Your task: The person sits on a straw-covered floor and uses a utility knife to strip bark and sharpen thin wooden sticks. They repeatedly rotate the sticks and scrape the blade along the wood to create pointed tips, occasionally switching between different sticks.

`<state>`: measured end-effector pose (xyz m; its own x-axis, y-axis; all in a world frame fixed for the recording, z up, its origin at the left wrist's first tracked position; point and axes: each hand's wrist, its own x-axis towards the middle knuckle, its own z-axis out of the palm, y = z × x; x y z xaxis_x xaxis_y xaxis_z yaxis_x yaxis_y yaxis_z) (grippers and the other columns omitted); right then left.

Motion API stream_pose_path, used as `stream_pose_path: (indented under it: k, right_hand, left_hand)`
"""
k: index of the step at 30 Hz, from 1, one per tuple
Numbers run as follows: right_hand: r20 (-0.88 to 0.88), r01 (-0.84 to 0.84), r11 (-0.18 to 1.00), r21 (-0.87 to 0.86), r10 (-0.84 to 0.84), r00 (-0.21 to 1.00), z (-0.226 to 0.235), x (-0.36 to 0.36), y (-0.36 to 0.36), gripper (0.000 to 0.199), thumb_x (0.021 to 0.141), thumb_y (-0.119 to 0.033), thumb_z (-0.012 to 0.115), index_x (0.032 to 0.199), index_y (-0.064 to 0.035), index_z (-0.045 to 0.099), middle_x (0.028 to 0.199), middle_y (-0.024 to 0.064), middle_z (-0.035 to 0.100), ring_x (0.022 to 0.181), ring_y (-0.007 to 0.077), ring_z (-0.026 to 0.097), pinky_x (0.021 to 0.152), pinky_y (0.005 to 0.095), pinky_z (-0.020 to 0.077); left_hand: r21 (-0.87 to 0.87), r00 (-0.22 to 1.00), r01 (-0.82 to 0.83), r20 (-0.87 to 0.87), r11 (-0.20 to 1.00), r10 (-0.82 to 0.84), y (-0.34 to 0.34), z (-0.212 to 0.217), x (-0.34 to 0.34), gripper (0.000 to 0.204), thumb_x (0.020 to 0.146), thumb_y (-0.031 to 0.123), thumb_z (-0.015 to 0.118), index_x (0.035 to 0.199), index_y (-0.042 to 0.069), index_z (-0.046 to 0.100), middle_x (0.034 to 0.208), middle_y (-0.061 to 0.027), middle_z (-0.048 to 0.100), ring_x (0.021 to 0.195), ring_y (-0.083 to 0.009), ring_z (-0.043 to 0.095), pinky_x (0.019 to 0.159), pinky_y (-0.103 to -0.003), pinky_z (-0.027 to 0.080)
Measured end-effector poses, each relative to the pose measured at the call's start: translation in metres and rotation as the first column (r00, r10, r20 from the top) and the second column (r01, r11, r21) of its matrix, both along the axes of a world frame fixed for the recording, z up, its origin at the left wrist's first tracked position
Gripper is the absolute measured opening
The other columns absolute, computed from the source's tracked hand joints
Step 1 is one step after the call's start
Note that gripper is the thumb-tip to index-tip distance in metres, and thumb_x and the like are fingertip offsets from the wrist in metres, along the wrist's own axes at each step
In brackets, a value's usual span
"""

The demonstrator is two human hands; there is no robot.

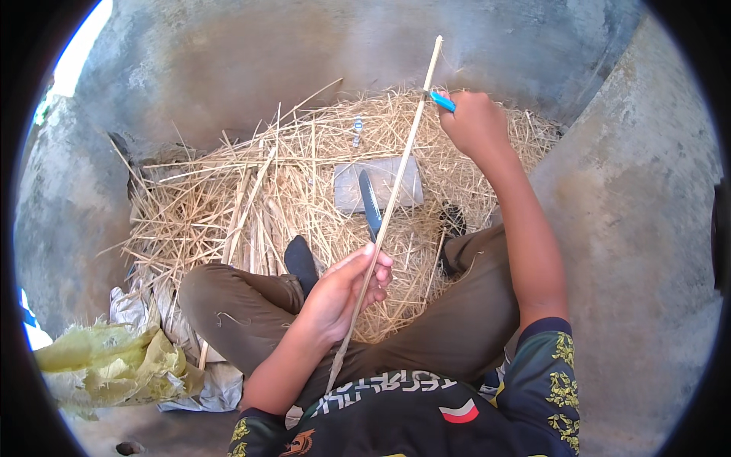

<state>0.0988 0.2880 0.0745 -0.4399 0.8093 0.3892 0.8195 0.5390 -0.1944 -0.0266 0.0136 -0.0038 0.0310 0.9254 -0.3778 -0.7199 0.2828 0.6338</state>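
A long, thin, pale stick slants from my lap up toward the far wall. My left hand is closed around its lower part, the thumb lying along it. At the far end, my right hand grips a small blue-handled tool. A short dark part of that tool touches the stick just below its tip; its exact kind is too small to tell. Beyond my left hand, a dark-bladed knife lies partly over a grey wooden board. Its handle end is mostly hidden behind the stick and my fingers.
Straw and thin shavings cover the floor between my crossed legs and the grey wall. A small blue-and-white object lies beyond the board. At left is a torn yellowish sack, and more concrete wall rises at right.
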Motion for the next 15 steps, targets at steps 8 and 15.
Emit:
stream_pose_path:
  k: [8,15]
  right_hand:
    - [-0.053,-0.103,0.994,-0.04,0.101,0.993,-0.017,-0.003,0.002,0.038,0.098,-0.031,0.05,0.082,-0.0043,0.071,0.07,0.0156,0.068,0.063,0.0349,0.068,0.063,0.0453,0.055]
    - [-0.365,-0.126,0.646,-0.753,-0.251,0.896,-0.17,-0.051,0.019,0.031,0.086,-0.024,0.06,0.096,0.0038,0.068,0.087,0.0246,0.071,0.081,0.0358,0.07,0.077,0.0465,0.0555]
  left_hand:
    - [0.052,0.988,-0.039,-0.149,0.998,0.047,-0.003,0.0,-0.006,0.027,0.109,0.027,0.041,0.105,0.005,0.057,0.071,0.0036,0.044,0.058,-0.0069,0.037,0.051,-0.022,0.033]
    - [-0.258,0.886,0.085,-0.423,0.962,-0.192,0.048,0.027,-0.07,0.021,0.109,0.019,0.035,0.115,0.008,0.051,0.065,0.0061,0.035,0.047,-0.0041,0.024,0.038,-0.02,0.02]
